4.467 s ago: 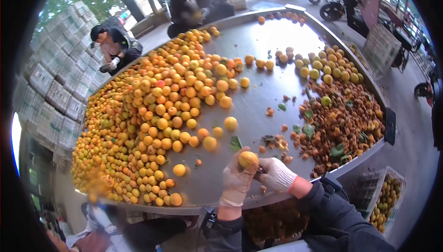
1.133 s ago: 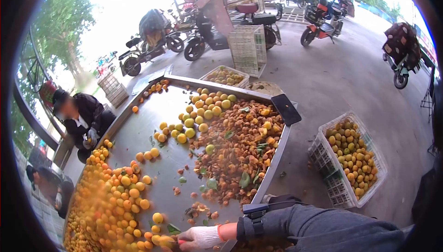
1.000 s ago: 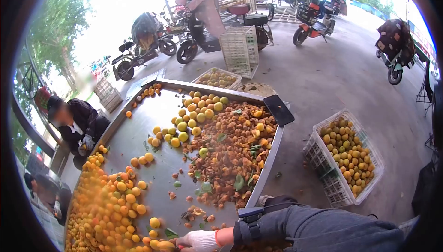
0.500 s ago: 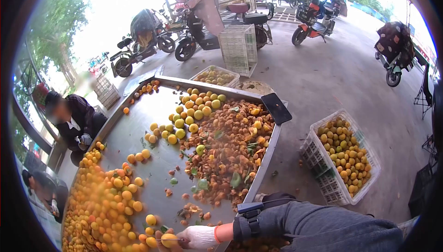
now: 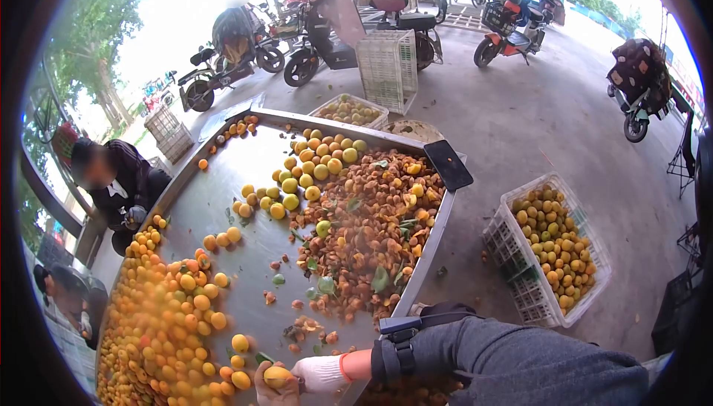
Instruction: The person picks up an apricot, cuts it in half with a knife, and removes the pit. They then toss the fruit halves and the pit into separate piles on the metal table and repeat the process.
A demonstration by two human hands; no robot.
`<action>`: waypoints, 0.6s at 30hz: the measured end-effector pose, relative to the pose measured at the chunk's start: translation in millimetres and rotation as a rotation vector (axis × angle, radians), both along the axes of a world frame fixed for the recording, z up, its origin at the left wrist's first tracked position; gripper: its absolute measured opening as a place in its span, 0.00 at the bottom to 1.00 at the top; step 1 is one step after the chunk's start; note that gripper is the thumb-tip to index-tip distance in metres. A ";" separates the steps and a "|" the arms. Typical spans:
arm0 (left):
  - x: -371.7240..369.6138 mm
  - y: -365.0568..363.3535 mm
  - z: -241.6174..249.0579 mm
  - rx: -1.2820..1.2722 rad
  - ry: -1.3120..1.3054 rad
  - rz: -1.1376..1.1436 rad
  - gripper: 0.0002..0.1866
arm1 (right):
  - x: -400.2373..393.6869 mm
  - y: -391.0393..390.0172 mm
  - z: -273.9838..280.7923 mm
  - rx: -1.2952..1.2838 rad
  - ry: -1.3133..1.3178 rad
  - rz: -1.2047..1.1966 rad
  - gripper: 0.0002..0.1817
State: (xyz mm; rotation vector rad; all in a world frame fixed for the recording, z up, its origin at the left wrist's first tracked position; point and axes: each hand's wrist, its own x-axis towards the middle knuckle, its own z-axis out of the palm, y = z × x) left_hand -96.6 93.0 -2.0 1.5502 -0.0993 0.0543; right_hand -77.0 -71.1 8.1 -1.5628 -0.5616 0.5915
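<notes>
At the bottom of the head view, my left hand (image 5: 269, 394) grips a yellow-orange apricot (image 5: 278, 377), its fingers curled round the fruit. Touching the fruit's right side is my right hand (image 5: 321, 374), in a white knitted glove and closed; a small dark thing shows at its fingertips, too small to name. Whole apricots (image 5: 160, 332) are heaped on the metal table (image 5: 252, 287) to the left of both hands. Above and right of them lies a pile of split brownish-orange fruit pieces (image 5: 364, 235) with green leaves.
A black phone (image 5: 448, 165) rests on the table's right corner. Beyond the right edge, a white crate (image 5: 520, 276) of apricots stands on the floor. Two people (image 5: 134, 176) (image 5: 70, 294) sit along the left side. Parked scooters (image 5: 323, 53) and another crate (image 5: 388, 72) are farther back.
My left hand has come further into view around the apricot, and the fruit has shifted slightly up and right. The thin line seen across it earlier no longer shows. My gloved hand has moved slightly right.
</notes>
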 end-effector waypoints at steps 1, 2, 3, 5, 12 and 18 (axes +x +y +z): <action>1.8 -5.8 4.6 0.009 -0.001 -0.007 0.33 | 0.0 -3.5 6.7 -0.010 0.012 -0.001 0.11; 2.7 -12.7 9.9 0.018 0.000 -0.008 0.36 | 0.4 -6.5 11.8 -0.020 0.027 0.002 0.11; -0.1 -17.6 16.9 0.032 0.009 0.007 0.39 | -0.1 -5.2 14.3 -0.080 -0.065 -0.076 0.10; -10.6 -35.7 36.6 -0.057 -0.101 0.118 0.46 | 6.2 -4.7 7.6 -0.098 -0.108 -0.108 0.10; -11.7 -28.2 37.5 0.021 0.025 0.167 0.33 | 5.7 -1.0 15.1 -0.260 -0.108 -0.129 0.11; -11.5 -27.6 46.0 0.015 0.026 0.143 0.35 | 17.5 -8.5 16.6 -0.172 0.127 0.114 0.11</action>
